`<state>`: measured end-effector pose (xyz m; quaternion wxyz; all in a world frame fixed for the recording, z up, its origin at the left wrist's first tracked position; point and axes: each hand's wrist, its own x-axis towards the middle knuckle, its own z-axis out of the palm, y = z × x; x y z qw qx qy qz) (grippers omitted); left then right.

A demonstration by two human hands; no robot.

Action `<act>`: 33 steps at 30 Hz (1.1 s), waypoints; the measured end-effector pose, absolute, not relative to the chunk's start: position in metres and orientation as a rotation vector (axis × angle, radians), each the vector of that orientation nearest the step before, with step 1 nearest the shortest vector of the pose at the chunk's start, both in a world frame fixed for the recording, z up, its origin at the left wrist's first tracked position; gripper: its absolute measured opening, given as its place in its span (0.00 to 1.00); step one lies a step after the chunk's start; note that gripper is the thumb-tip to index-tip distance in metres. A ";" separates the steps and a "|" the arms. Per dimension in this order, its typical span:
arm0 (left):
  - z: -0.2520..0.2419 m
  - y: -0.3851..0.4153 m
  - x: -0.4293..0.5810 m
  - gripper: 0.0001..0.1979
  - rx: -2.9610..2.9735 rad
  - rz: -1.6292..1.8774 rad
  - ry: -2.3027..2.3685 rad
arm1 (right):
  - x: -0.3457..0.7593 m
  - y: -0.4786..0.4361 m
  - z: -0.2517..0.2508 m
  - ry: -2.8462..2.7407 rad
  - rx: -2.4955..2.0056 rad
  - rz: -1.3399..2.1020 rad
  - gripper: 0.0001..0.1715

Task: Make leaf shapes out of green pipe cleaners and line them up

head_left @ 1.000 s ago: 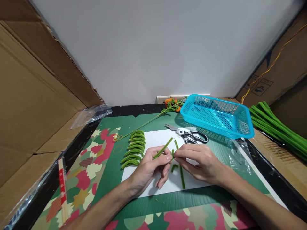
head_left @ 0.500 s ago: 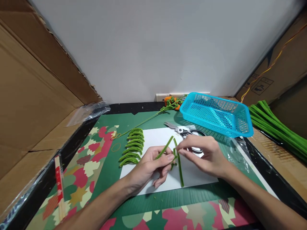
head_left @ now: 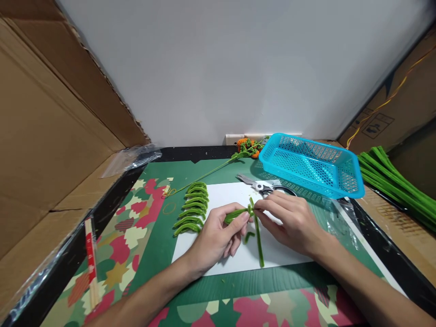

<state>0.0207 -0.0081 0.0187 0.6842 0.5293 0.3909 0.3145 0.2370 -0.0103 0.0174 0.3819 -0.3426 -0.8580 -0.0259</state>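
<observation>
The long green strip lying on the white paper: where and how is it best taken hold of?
Probably with a pinch at its lower end, coming from the person's side. The long green strip is thin and nearly straight, and that end points toward the person, clear of both hands. Its upper part is crowded by the left hand and right hand.

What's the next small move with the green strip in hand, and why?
I'd probably twist the end of the folded, fuzzy green strip a little tighter. The left grip holds its body between thumb and fingers, and the right grip pinches at its end, where a short green tip juts out.
</observation>
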 end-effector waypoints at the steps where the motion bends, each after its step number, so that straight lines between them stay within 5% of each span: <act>1: 0.018 -0.008 0.021 0.17 1.192 0.716 0.887 | 0.234 -0.012 0.017 -2.181 -0.903 -0.076 0.08; 16: 0.018 -0.013 0.022 0.16 1.375 0.811 1.024 | 0.217 -0.025 0.006 -2.039 -0.915 0.298 0.09; 25: 0.019 -0.004 0.018 0.17 1.221 0.719 0.947 | 0.223 -0.022 0.010 -2.123 -0.887 0.027 0.06; 29: 0.022 -0.005 0.019 0.17 1.197 0.754 0.929 | 0.228 -0.021 0.018 -2.212 -0.865 -0.043 0.19; 33: 0.023 -0.005 0.017 0.16 1.114 0.779 0.857 | 0.232 -0.018 0.024 -2.308 -0.873 -0.244 0.16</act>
